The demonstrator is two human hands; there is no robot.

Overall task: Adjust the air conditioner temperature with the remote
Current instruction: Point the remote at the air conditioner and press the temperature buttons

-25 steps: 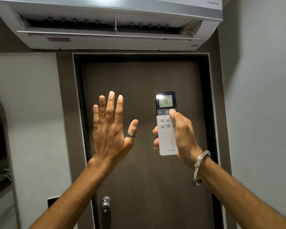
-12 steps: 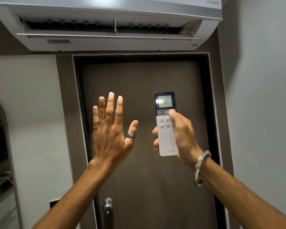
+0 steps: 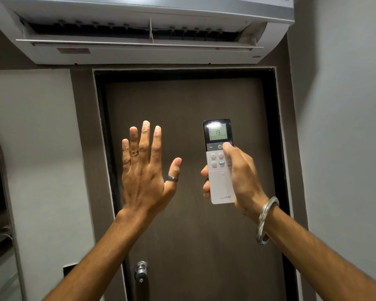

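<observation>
A white air conditioner (image 3: 139, 53) hangs on the wall above the door, its flap open. My right hand (image 3: 243, 177) grips a white remote (image 3: 220, 185) upright in front of the door. The thumb rests on the dark strip at the right of the power button, just under the screen. The lit screen reads 19. My left hand (image 3: 146, 170) is raised to the left of the remote, palm away from me, fingers spread, holding nothing. It does not touch the remote.
A dark brown door (image 3: 182, 109) in a black frame fills the middle, with a metal knob (image 3: 141, 271) low down. Grey walls stand on both sides. An arched mirror edge (image 3: 0, 192) is at the far left.
The number on the remote's screen went from 18 to 19. Both hands stay almost where they were, the thumb still on the same button.
</observation>
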